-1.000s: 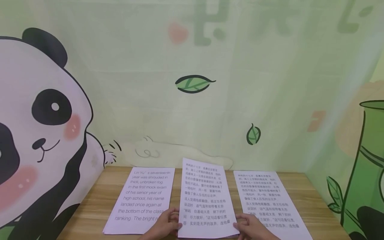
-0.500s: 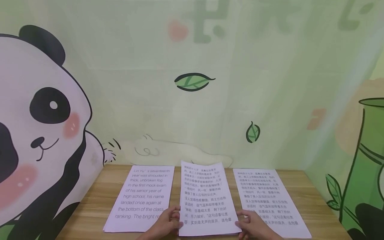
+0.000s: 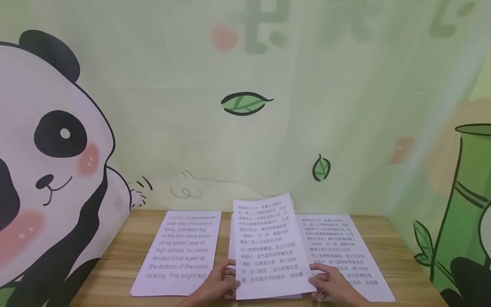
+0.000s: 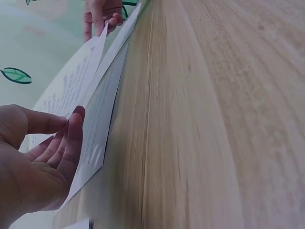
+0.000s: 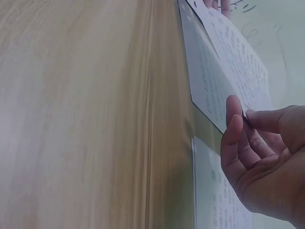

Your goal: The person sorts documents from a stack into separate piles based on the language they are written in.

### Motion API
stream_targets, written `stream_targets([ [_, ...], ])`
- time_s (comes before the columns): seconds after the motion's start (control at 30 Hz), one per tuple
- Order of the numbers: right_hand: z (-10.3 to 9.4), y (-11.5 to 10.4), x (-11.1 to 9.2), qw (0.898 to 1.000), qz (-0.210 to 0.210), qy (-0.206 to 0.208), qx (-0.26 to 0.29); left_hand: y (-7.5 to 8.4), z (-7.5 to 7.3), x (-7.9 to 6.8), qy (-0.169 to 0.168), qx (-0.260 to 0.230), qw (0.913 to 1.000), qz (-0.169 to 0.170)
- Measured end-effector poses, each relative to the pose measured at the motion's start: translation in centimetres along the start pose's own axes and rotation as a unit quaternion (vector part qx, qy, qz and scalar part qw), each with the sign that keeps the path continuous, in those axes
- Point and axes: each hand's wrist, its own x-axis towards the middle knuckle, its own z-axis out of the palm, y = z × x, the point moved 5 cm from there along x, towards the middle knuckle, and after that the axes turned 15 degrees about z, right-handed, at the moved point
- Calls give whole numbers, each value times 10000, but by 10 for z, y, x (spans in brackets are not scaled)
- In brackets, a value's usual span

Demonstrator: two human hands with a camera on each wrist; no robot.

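A sheet of paper (image 3: 268, 251) printed with Chinese text is held up at its two lower corners, tilted with its far edge raised. My left hand (image 3: 220, 279) pinches its near left corner between thumb and fingers. At the near right corner, my right hand (image 3: 331, 282) pinches it the same way. Beneath it, apart from it, lies more printed paper (image 4: 99, 126) on the table, mostly covered in the head view. In the right wrist view, the thumb and fingertips of my right hand (image 5: 262, 152) meet at the sheet's corner.
On the left of the wooden table (image 3: 111, 264) lies paper with large English text (image 3: 176, 251). Paper with Chinese text (image 3: 341, 247) lies on the right, partly behind my right hand. A cloth backdrop (image 3: 172, 106) with a printed panda (image 3: 57, 170) stands behind the table.
Both hands have lifted the held sheet and shifted it slightly right. Paper beneath it now shows along its left and near edges. The papers on either side stay put.
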Motion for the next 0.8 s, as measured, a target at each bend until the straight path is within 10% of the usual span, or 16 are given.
stream_targets([
  [0.8,-76,24,-27,9971,290,683,-157,5,71,40,-117,-360,9979,533],
])
